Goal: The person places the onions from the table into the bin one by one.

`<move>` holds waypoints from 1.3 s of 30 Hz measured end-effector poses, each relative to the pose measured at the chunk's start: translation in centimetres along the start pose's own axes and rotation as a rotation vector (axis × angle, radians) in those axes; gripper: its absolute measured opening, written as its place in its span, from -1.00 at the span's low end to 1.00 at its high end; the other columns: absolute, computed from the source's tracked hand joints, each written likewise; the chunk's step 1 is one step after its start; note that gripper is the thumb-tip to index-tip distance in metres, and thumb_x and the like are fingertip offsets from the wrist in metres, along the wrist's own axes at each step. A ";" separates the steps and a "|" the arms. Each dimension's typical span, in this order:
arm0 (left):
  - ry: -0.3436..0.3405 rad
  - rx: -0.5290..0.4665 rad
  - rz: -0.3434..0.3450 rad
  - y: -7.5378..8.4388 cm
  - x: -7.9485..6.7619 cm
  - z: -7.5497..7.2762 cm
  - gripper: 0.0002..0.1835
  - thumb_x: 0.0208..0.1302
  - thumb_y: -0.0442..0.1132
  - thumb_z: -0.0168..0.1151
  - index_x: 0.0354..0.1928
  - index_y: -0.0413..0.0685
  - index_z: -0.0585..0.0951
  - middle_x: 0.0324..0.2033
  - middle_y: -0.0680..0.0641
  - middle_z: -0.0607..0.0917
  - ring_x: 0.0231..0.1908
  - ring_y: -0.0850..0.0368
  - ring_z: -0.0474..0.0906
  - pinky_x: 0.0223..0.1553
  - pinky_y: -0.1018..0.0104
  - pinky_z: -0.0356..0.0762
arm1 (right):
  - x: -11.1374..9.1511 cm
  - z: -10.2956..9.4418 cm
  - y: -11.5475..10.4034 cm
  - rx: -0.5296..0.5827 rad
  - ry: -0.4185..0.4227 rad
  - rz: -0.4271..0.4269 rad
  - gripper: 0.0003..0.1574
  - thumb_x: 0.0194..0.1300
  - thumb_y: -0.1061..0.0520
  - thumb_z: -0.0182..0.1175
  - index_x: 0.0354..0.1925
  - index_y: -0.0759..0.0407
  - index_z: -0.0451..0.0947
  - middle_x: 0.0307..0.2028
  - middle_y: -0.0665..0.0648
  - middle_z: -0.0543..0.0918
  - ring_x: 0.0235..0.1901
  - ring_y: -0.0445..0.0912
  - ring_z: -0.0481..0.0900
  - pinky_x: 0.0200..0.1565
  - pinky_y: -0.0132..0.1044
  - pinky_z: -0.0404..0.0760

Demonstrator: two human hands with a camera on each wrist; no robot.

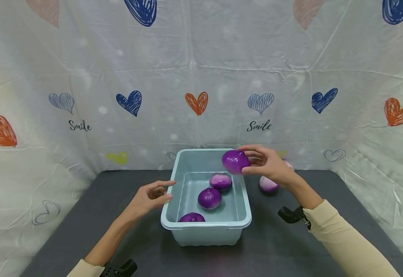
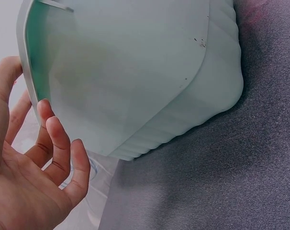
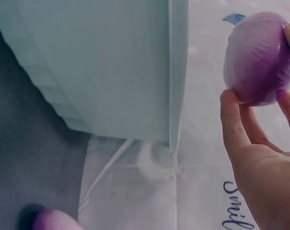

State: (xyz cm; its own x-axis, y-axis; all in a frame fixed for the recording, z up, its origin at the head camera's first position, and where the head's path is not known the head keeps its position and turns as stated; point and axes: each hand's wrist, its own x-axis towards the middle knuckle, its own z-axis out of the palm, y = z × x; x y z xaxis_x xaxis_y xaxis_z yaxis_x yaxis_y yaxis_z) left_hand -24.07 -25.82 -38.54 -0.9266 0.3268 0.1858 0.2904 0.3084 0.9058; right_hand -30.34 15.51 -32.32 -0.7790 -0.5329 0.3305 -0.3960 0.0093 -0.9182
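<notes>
Over the right rim of a pale blue-green plastic bin, my right hand holds a purple onion between thumb and fingers. The right wrist view shows the same onion pinched at its sides, above the bin's edge. Inside the bin lie a purple and white onion, a darker onion touching it, and another onion partly hidden by the front wall. My left hand is at the bin's left rim, its fingers loosely bent; the left wrist view shows its fingertips against the rim.
To the right of the bin, a pale purple onion sits on the dark grey table, with another onion mostly hidden behind my right hand. A white cloth printed with hearts hangs behind and beside the table.
</notes>
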 end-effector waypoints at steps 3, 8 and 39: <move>0.000 0.001 -0.002 -0.1 0.0 0.0 -0.50 0.43 -0.20 0.31 0.36 -0.13 0.54 -0.24 -0.23 0.63 -0.29 0.00 0.59 -0.16 -0.05 0.61 | 0.2 0.4 0.1 0.000 -0.027 -0.009 -0.22 0.25 0.29 0.45 0.38 0.23 0.42 0.27 0.23 0.50 0.24 0.18 0.46 0.15 -0.09 0.52; -0.002 0.002 0.003 -0.2 0.0 0.0 -0.50 0.43 -0.20 0.31 0.36 -0.13 0.54 -0.25 -0.22 0.63 -0.30 0.00 0.58 -0.16 -0.02 0.61 | 0.3 0.8 0.4 0.000 -0.059 0.004 -0.17 0.24 0.26 0.46 0.41 0.24 0.38 0.29 0.23 0.49 0.27 0.21 0.44 0.16 -0.08 0.51; 0.000 -0.004 0.007 0.0 -0.1 0.0 -0.50 0.43 -0.22 0.31 0.37 -0.13 0.53 -0.28 -0.20 0.63 -0.33 0.04 0.57 -0.21 0.04 0.61 | -6.2 -5.0 4.2 -0.100 0.095 0.118 -0.42 0.42 0.24 0.29 0.30 0.41 0.40 0.22 0.36 0.51 0.23 0.28 0.47 0.09 -0.25 0.55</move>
State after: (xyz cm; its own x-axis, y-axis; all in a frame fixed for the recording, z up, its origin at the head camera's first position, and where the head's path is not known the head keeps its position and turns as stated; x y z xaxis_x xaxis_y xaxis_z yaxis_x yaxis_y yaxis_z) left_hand -24.00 -25.87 -38.59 -0.9246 0.3292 0.1916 0.2956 0.3031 0.9059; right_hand -29.66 23.10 -37.13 -0.8634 -0.4410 0.2452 -0.3416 0.1533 -0.9272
